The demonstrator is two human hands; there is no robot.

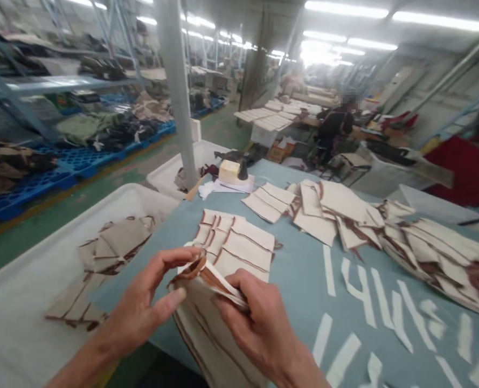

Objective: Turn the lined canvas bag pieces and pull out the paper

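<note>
From here I see the cloth (pixel 219 328) held up at the near edge of the tabletop (pixel 296 275), its open end showing a brown lining. The right hand (pixel 259 312) has its fingers clamped on one edge; the left hand (pixel 154 293) curves its thumb and forefinger around the other end, spread apart with cloth between, and I can't tell how firmly they press. Just beyond them on the tabletop sits a stack (pixel 245 242) of cream panels with brown seams, its near part hidden by the cloth and the right hand. White strips (pixel 330 275) are scattered over the tabletop's right side, and beyond them a loose pile (pixel 336 215) runs into a heap (pixel 445 258) toward its right end. A yellowish block (pixel 229 171) stands at the tabletop's far left corner. Left of the tabletop, a bin (pixel 21 302) holds more pieces; a grey post (pixel 174 81) rises just past the tabletop, blocking some of the aisle behind.
</note>
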